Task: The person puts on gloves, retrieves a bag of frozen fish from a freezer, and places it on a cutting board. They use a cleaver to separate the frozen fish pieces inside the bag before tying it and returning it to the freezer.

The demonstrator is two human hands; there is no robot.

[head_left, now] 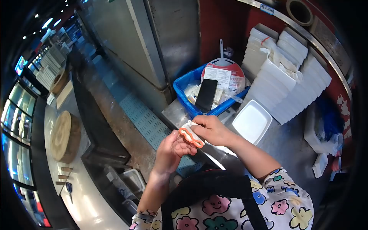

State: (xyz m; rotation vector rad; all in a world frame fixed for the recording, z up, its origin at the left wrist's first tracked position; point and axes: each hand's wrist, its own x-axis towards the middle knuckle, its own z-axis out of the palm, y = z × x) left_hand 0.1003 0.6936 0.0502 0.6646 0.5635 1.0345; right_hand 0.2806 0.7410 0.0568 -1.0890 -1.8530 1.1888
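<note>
Between my hands, in front of my chest, is a bunched white knit glove [187,127] with an orange cuff edge. The cuff's opening faces down towards my left palm. My right hand [214,130] pinches the white fabric from the right, thumb against the fingers. From the left, my left hand [171,150] is turned palm up, its thumb and curled fingers at the orange edge. The glove's far side is partly hidden by my fingers. Just beyond my hands, a black phone [206,94] lies on a blue-lined basket [180,90].
A round fan [234,73] and papers also sit in the basket. Stacked white foam trays [264,90] stand on the metal counter, with one white tray [252,122] lying nearer. To the left are a round wooden chopping block [61,136], knives [66,177] and a dark counter edge.
</note>
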